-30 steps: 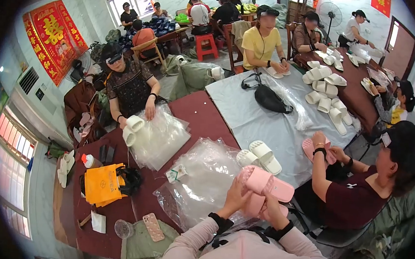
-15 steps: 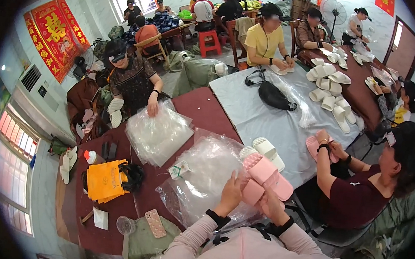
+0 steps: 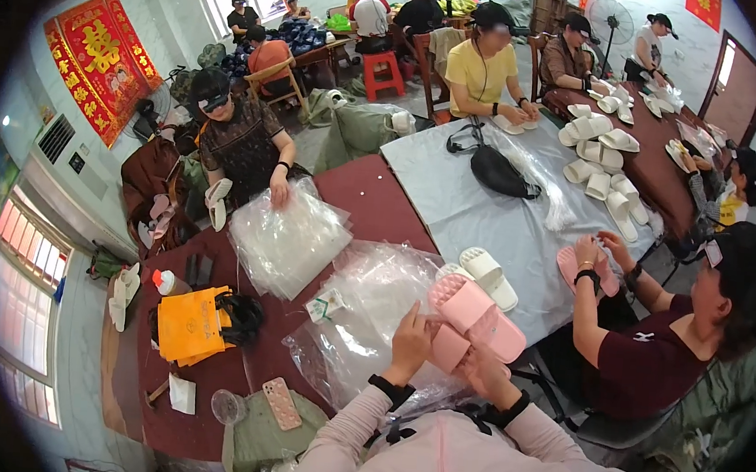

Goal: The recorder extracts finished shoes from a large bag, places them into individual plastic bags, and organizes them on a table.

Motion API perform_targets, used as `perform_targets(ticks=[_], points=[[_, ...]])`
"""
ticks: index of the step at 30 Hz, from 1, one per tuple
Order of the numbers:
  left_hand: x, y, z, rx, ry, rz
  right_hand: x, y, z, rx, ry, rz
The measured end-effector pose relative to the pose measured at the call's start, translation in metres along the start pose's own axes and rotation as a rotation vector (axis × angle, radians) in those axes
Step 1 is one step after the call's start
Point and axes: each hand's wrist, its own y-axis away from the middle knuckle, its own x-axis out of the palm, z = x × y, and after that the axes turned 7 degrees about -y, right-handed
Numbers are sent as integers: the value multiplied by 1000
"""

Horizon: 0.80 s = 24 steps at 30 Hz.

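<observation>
A pair of pink slippers (image 3: 493, 331), one lapped over the other, is in front of me at the table edge. My right hand (image 3: 489, 375) grips the slippers at their near end, fingers against the lower slipper. To their left, my left hand (image 3: 409, 340) is open, fingers stretched upward and thumb side at the slipper's edge. Clear plastic bags (image 3: 362, 323) lie spread under and beyond my hands; whether one encloses the slippers I cannot tell. A pair of white slippers (image 3: 488, 278) rests just behind the pink ones.
Across the table a person (image 3: 242, 137) handles clear bags (image 3: 288, 245) and a white slipper. At right, another person (image 3: 667, 339) holds pink slippers (image 3: 566, 267). An orange bag (image 3: 191, 326), a phone (image 3: 282, 404) and a plastic cup (image 3: 227, 408) are at left.
My left hand has shifted left and its fingers have loosened from the slipper's edge. The pink slippers have moved slightly left. The person at right has raised one hand off their slippers.
</observation>
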Motion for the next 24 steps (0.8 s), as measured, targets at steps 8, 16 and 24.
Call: perform_targets(ticks=[8,16,24], points=[[-2,-20,-9,-385,498,-117,26,3,6,-132,-24,37],[4,-28,8,-382,665,-197,-10,-3,1,-99,-25,-65],[7,-28,22,71,86,-69,-5,7,10,-129,120,-169]])
